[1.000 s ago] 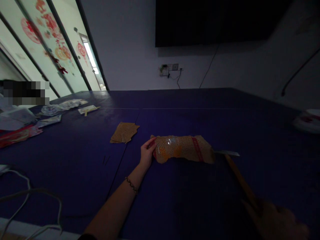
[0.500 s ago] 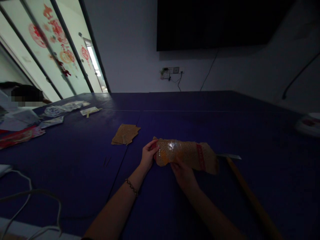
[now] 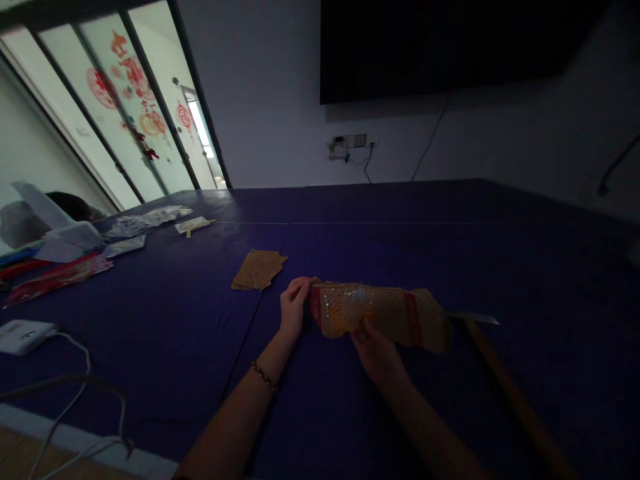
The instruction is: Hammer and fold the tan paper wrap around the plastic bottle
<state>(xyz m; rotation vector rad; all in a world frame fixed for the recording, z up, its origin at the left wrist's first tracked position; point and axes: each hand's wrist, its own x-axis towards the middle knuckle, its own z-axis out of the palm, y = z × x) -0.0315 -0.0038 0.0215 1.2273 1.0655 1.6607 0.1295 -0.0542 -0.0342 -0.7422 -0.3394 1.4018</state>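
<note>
A brown cardboard piece point(image 3: 390, 310), dotted with small holes, crossed by red bands and shiny in its middle, is held up between my hands. My left hand point(image 3: 294, 307) pinches its left end near the top corner. At the lower edge, my right hand point(image 3: 377, 350) grips it with the thumb on the front; the fingers behind are hidden. Just right of the cardboard lies a long-handled tool with a wooden handle point(image 3: 515, 393) and a flat metal head point(image 3: 477, 318), partly covered by the cardboard. Left of my left hand rests a small stack of brown cardboard pieces point(image 3: 259, 269).
Two thin dark sticks point(image 3: 223, 322) lie on the dark blue table point(image 3: 310, 413). Along the left are a white box with a cable point(image 3: 27, 337), red packets point(image 3: 60, 277), plastic bags point(image 3: 150, 220) and a clear container point(image 3: 70, 241). A dark screen point(image 3: 450, 47) hangs on the wall.
The view has shifted slightly to the left. My left hand has moved from the cardboard's front face up to its top left corner. My right hand still holds the lower edge.
</note>
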